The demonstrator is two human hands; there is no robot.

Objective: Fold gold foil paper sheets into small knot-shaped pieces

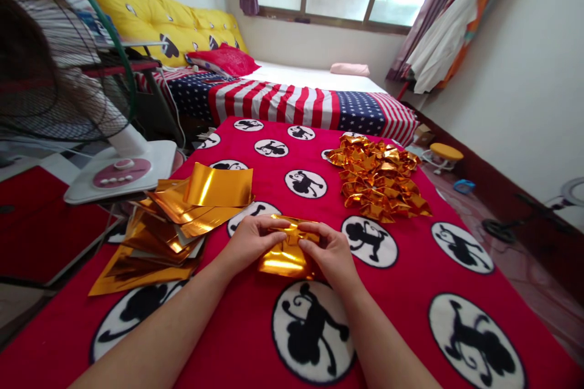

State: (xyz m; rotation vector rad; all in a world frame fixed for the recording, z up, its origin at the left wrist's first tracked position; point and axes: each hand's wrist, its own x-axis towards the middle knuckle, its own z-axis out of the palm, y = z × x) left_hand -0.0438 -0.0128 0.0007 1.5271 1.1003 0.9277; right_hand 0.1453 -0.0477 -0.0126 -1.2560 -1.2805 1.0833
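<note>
A sheet of shiny gold foil paper [280, 264] is in front of me on the red cloth, its far edge raised and bent between my fingers. My left hand [255, 240] pinches that edge from the left, thumb on the near side. From the right, my right hand [329, 252] grips the same edge, its thumb close to the middle. The near part of the sheet is curved and catches the light. To the left lies a loose, fanned pile of flat gold foil sheets [219, 185]. At the far right sits a heap of folded gold foil pieces [376, 176].
The red cloth [396, 316] with black monkey prints covers the table. A standing fan [121, 173] is at the left, its base beside the sheet pile. Behind is a bed with a stars-and-stripes cover [283, 103]. A yellow-topped stool [446, 152] stands on the floor at right.
</note>
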